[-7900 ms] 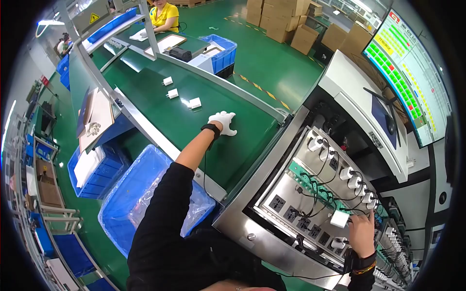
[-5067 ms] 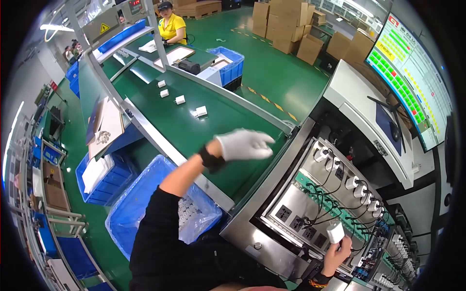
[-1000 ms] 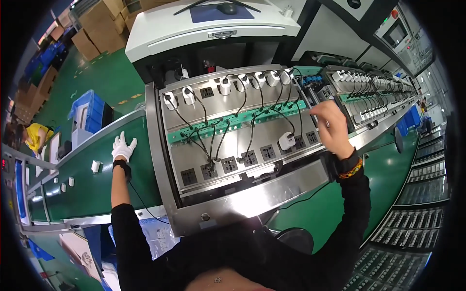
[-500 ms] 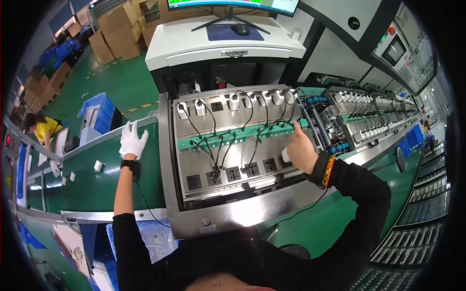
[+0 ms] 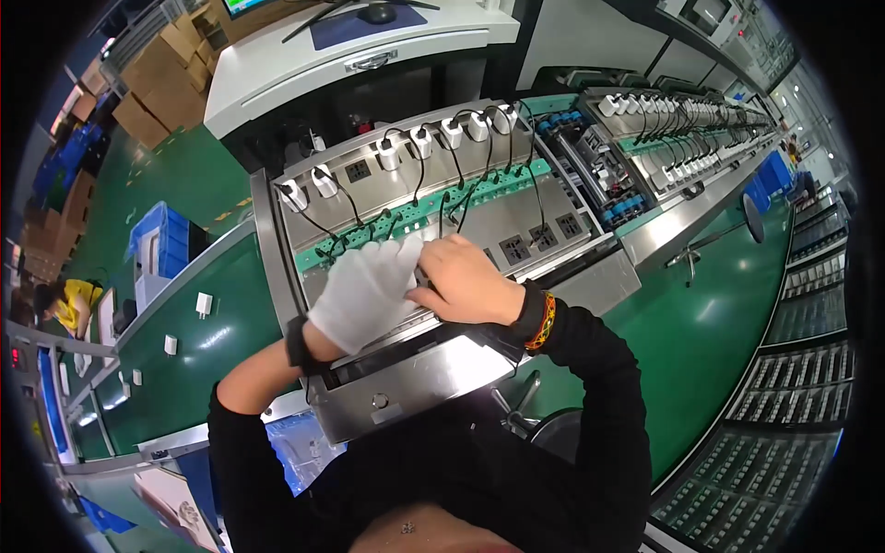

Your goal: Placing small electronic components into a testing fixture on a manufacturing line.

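My left hand (image 5: 369, 290), in a white glove, and my bare right hand (image 5: 468, 281) meet over the near row of black sockets (image 5: 544, 237) on a metal test tray (image 5: 346, 405). Both have bent fingers, and whatever lies between or under them is hidden. Behind them runs a green connector strip (image 5: 502, 187) with black cables plugged into it. Along the tray's far side, several white chargers (image 5: 388, 155) stand in sockets, each with a cable. One far socket (image 5: 358, 171) has no charger in it.
On the left, a green conveyor belt (image 5: 230, 341) carries several loose white chargers (image 5: 204, 304). More trays with chargers (image 5: 682, 170) continue to the right. A white desk (image 5: 442, 41) stands behind. At far left a person in yellow (image 5: 78, 304) works beside a blue bin (image 5: 161, 240).
My left hand has come from over the belt to the tray. My right hand has moved left along the near sockets to meet it. The view has shifted and turned.
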### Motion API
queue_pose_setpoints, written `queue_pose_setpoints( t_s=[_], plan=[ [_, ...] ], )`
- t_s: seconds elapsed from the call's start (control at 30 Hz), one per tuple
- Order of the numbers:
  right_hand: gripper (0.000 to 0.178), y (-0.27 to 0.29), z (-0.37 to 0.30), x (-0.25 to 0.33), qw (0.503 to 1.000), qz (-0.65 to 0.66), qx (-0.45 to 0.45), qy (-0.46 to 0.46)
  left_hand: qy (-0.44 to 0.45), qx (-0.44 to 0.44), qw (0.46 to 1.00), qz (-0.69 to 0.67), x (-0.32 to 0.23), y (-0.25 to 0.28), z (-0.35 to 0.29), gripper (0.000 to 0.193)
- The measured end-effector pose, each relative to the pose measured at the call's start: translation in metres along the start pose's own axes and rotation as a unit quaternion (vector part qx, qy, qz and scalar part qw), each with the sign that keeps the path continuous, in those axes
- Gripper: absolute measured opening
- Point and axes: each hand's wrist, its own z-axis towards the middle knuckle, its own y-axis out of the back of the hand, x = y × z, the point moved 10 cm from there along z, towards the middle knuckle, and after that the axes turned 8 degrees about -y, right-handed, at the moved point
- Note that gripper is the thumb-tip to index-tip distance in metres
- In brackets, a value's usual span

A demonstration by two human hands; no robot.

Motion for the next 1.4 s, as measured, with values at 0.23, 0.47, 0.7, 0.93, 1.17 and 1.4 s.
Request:
queue_pose_setpoints(
  t_s=[0.23,0.47,0.7,0.93,1.17,1.4],
  plan=[
    [0.033,-0.017,-0.006,-0.008,0.993,-0.066,0.078,-0.055,-0.025,0.047,0.988,0.145,0.004,-0.021,-0.010,0.007],
    [0.027,0.038,0.005,-0.024,0.988,-0.122,0.088,-0.028,0.234,-0.147,0.951,0.134,0.114,0.067,-0.103,0.025],
    [0.038,0.042,0.109,0.029,0.998,0.046,-0.013,0.044,0.536,-0.057,0.819,0.198,0.307,0.040,-0.306,0.053],
    [0.026,-0.101,0.228,0.103,0.943,-0.275,0.076,0.171,0.575,0.004,0.804,0.152,0.322,-0.017,-0.350,0.081],
    [0.027,-0.234,0.242,0.009,0.715,-0.678,0.153,0.069,0.571,-0.056,0.782,0.244,0.299,-0.006,-0.382,0.080],
    [0.031,-0.168,0.240,0.033,0.835,-0.481,0.269,-0.019,0.447,-0.180,0.842,0.242,0.258,0.055,-0.323,0.080]
  ],
)
